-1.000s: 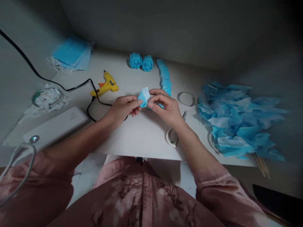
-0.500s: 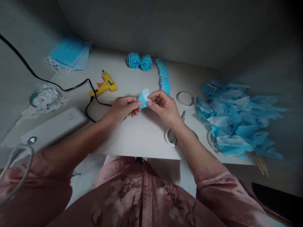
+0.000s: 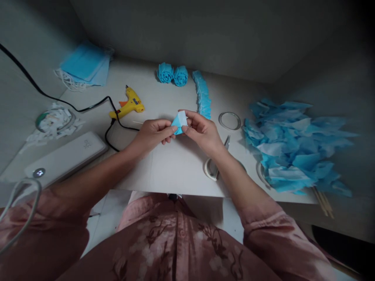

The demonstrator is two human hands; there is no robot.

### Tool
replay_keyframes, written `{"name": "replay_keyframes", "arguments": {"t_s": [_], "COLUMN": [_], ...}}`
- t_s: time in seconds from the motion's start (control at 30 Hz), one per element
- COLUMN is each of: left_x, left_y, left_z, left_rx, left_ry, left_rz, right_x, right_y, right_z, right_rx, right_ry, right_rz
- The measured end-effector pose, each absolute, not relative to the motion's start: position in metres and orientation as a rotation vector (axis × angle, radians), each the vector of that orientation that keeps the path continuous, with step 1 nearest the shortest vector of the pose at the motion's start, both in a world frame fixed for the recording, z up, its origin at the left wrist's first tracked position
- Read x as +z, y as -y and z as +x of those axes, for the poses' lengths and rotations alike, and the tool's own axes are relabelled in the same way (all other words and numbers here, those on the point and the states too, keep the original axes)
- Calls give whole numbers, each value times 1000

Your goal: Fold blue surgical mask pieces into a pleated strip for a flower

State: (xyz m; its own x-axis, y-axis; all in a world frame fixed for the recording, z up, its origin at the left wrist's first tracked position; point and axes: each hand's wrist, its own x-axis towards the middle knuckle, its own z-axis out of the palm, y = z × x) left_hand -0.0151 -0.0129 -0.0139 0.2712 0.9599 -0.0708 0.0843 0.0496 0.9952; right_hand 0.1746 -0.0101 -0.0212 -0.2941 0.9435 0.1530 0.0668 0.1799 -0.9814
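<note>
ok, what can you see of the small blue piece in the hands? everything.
The small blue piece looks like thin, soft sheet, fabric or paper. Its left part is light blue, its upper right whitish; it seems folded, with straight edges. It is held over the table, pinched at the lower left by the left hand and on the right by the right hand. Fingers hide its back.

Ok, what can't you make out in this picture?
Head view:
Folded blue piece: partly covered by the fingers.
Scissors: partly behind the right forearm.
Sticks: upper ends under blue scraps.
Power bank display: too small to read.
Black cable: one end cut off by left edge.
</note>
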Motion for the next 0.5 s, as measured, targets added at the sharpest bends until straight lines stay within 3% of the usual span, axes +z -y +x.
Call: {"name": "replay_keyframes", "arguments": {"t_s": [0.5], "left_x": [-10], "left_y": [15], "left_z": [-13], "left_rx": [880], "left_ry": [-1099], "left_rz": [1381], "right_x": [-31], "right_y": [7], "right_z": [175], "right_rx": [1147], "right_ry": [1667], "right_rz": [-958]}}
